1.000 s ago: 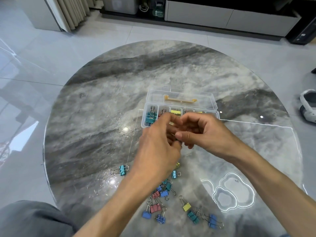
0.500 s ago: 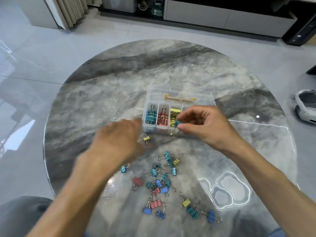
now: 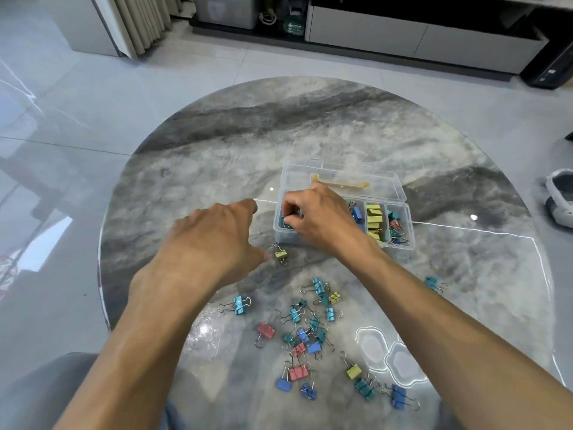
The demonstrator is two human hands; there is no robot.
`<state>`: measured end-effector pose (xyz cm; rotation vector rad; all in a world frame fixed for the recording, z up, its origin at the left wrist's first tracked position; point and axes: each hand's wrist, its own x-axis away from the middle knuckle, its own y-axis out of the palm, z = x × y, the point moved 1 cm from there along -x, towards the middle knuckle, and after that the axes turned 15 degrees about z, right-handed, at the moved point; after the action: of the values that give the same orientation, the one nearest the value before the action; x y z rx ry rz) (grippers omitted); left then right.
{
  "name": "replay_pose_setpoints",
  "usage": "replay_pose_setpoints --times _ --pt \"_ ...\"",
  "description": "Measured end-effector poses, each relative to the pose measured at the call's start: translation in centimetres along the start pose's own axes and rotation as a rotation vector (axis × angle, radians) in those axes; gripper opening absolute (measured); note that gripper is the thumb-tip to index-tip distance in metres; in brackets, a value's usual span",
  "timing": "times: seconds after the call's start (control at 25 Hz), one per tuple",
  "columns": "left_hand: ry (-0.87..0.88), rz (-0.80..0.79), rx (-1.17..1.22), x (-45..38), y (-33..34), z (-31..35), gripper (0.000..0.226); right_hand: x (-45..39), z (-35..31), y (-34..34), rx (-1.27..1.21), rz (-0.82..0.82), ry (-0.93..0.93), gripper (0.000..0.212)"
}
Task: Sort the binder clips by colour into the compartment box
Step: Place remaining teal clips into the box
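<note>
compartment box [image 3: 400, 193]: blue, yellow, mixed clips | right hand [image 3: 319, 218] grip pinching teal clip [image 3: 286, 219] | left hand [image 3: 214, 240] grip loose

a home living room: curtain [image 3: 141, 23], low cabinet [image 3: 418, 38].

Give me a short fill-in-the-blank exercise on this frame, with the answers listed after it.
1. The right hand reaches into the ____ end of the compartment box.
2. The lone clip just beside the left hand is ____ in colour.
3. The box's clear lid stands ____.
4. The compartment next to the blue clips holds ____ clips.

Answers: left; yellow; open; yellow
</note>
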<state>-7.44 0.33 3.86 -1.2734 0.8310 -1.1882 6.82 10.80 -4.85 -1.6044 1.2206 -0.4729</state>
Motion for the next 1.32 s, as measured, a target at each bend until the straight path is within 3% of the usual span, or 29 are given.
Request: replay_pose_setpoints --times 0.16,0.28,0.4,0.48,0.56,0.64,0.72,0.84,0.92,0.96,1.08,1.16,1.24,1.32 --pt "0.04 -0.048 -0.023 0.1 0.8 0.8 0.064 0.3 0.8 0.0 0.002 -0.129 -0.022 0.017" --pt "0.095 -0.071 -0.059 0.1 1.5 1.1 0.058 1.2 2.1 -2.6 -0.055 0.044 0.001 0.018" --pt "0.135 -0.103 -0.077 0.3 1.9 1.5 0.054 3.5 6.1 -8.5 -0.154 0.142 0.266 0.011" --pt "0.16 -0.126 -0.077 0.3 2.1 2.0 0.054 5.5 10.6 -11.3 0.17 0.002 0.421 0.013" --pt "0.184 -0.142 -0.077 0.4 2.4 2.5 0.056 7.0 14.0 -12.0 0.413 -0.261 0.6 0.012" --pt "0.205 -0.162 -0.067 0.4 2.6 2.9 0.059 8.2 15.1 -11.2 0.371 -0.453 0.749 0.022" --pt "0.23 -0.178 -0.062 0.6 2.7 3.1 0.061 9.0 15.2 -9.9 0.288 -0.519 0.798 0.027" --pt "0.259 -0.17 -0.046 0.6 2.7 3.2 0.059 9.4 15.0 -8.5 0.238 -0.549 0.806 0.011" --pt "0.311 -0.149 0.069 0.4 2.7 3.6 0.049 9.3 14.3 -9.6 0.175 -0.53 0.782 0.013" --pt "0.345 -0.14 0.184 0.4 2.8 4.0 0.043 9.1 13.5 -10.5 0.051 -0.474 0.742 0.014" --pt "0.367 -0.211 0.696 1.2 3.1 6.2 0.036 8.8 7.1 -13.2 -0.726 -0.306 0.573 0.011" --pt "0.322 -0.272 1.01 1.5 3.1 7.2 0.028 8.5 3.5 -13.3 -0.997 -0.277 0.429 0.01" --pt "0.246 -0.139 1.04 1.5 3.3 7.1 0.022 8.2 2.5 -12.2 -0.975 -0.19 0.36 0.013" --pt "0.131 0.093 0.852 1.1 3.7 6.5 0.027 7.9 2.6 -11.4 -0.809 -0.066 0.305 0.017"
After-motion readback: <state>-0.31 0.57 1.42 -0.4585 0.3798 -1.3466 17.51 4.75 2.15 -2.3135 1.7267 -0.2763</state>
